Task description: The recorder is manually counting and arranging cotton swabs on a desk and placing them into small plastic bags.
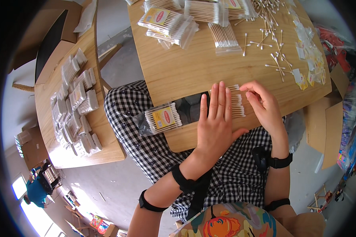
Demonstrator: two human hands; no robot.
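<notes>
My left hand (217, 122) lies flat with its fingers stretched over a row of cotton swabs (238, 106) on the wooden table; the white tips show beyond its right side. Just right of that row is my right hand (264, 104), its index finger and thumb slightly apart near the swab tips, the other fingers curled. Nothing shows between them. A dark strip (188, 108) runs left from under my left hand. At its left end, by the table edge, sits a clear pack of cotton swabs (163, 118) with a yellow label.
Stacked swab packs (166, 23) and loose swabs (275, 47) cover the far part of the table (178, 71). Crumpled labelled wrappers (312, 59) lie along its right edge. Many packs (75, 106) are heaped on a second table at left. An open cardboard box (324, 130) stands right.
</notes>
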